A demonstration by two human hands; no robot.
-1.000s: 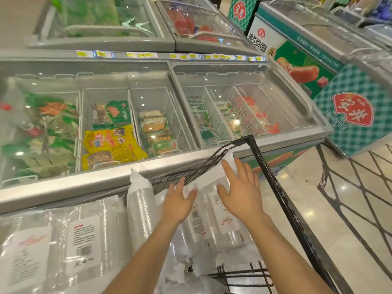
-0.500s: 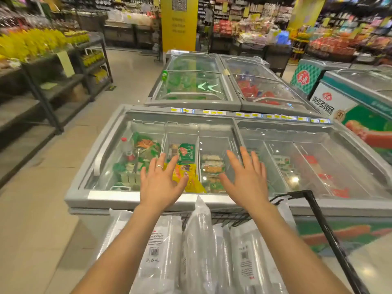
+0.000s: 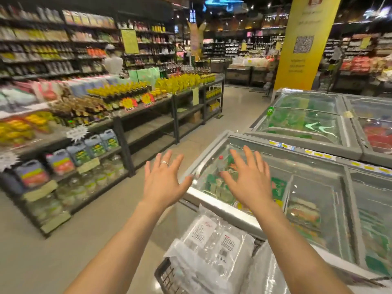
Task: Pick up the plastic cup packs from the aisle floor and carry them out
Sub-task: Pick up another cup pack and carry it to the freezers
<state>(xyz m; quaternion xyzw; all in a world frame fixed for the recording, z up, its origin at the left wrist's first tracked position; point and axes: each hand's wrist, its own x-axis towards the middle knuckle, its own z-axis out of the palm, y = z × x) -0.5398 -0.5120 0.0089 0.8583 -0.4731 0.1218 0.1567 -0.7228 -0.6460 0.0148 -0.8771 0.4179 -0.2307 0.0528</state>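
Above the cup packs [image 3: 212, 240], left grip [image 3: 163, 183] and right grip [image 3: 248, 181] splay wide, empty

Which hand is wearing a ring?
The left hand. It has a silver ring on one finger, while the fingers of the right hand are all bare. Both hands are spread open in the air.

Head view – looks forward and down, close over hands [image 3: 203, 183].

A black wire cart [image 3: 165, 275] sits near, just right of the middle, with clear packs of cups [image 3: 212, 247] piled in it.
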